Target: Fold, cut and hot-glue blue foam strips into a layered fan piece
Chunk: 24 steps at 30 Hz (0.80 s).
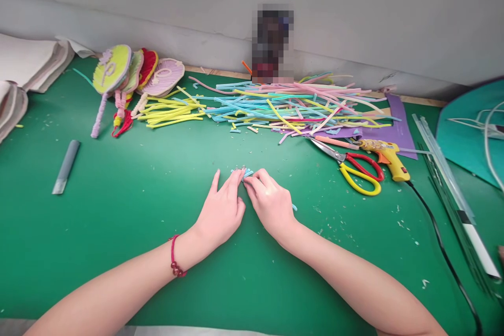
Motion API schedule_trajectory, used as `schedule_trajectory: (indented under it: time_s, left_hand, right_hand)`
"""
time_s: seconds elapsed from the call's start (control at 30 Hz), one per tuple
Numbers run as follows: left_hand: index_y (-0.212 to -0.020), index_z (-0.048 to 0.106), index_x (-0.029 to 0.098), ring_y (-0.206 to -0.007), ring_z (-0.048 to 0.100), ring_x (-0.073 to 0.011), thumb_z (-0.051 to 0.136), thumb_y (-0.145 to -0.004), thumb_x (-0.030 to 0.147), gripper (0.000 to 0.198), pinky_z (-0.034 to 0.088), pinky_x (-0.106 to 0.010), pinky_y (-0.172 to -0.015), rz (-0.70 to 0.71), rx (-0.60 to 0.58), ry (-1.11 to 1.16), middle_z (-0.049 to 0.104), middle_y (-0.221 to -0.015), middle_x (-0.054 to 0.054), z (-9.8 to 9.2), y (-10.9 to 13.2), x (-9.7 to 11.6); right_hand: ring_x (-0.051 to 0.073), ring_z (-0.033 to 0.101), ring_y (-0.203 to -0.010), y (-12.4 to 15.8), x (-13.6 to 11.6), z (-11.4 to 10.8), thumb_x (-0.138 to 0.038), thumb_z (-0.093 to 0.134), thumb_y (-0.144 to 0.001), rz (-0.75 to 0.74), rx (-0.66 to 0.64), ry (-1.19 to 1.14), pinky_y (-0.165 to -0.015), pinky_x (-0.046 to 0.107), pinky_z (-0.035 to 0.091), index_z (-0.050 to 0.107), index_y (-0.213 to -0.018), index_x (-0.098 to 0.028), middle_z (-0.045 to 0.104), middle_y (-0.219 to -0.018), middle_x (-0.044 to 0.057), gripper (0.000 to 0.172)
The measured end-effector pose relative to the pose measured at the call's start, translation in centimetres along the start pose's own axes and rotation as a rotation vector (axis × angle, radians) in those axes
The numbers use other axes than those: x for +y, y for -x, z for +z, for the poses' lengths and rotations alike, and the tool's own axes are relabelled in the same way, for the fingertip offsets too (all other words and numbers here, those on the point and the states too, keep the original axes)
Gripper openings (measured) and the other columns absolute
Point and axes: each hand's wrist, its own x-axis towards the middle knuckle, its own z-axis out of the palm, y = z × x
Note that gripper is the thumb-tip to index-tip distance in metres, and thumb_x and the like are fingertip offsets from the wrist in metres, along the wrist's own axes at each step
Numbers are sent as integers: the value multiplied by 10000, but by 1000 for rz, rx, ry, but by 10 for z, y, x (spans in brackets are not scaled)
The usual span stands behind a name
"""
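My left hand [221, 209] and my right hand [270, 202] meet at the middle of the green table [129, 205], fingertips pressed together on a small bundle of light blue foam strips [244, 172]. Both hands pinch the bundle from either side. A blue strip end [294, 208] shows under my right hand's outer edge. A red bead bracelet [175, 260] circles my left wrist.
Behind lies a heap of coloured foam strips [283, 105]. Several round woven fans [129, 73] lean at the back left. Red and yellow scissors [354, 168] and a yellow glue gun [388, 157] lie to the right, with clear glue sticks [444, 168]. A grey bar [66, 166] lies left.
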Motion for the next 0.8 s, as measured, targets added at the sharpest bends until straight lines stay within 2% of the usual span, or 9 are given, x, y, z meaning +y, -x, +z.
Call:
schedule_trajectory:
  time_s: [0.43, 0.53, 0.8]
  left_hand:
    - [-1399, 286, 102, -1313, 457, -206, 309, -858, 67, 543, 228, -510, -1164, -18, 17, 27, 498, -1399, -150, 1, 0, 1]
    - [-1387, 297, 81, -1315, 454, -213, 315, -855, 75, 533, 229, -511, -1164, -13, 19, 17, 500, -1396, -158, 1, 0, 1]
    - [-1401, 270, 49, -1314, 457, -232, 341, -849, 108, 560, 232, -522, -1163, -9, 36, -7, 514, -1376, -186, 3, 1, 2]
  right_hand:
    - [146, 536, -706, -2, 4, 4, -197, 413, -974, -61, 7, -16, -602, 275, 379, 652, -885, -176, 622, -794, 42, 256]
    - [155, 505, -689, -9, 13, 2, -184, 424, -969, -153, -34, -3, -617, 289, 349, 655, -869, -168, 612, -771, 39, 252]
    - [131, 505, -737, -50, 50, -3, -236, 458, -966, -483, -282, -179, -647, 277, 301, 660, -854, -179, 632, -833, 25, 238]
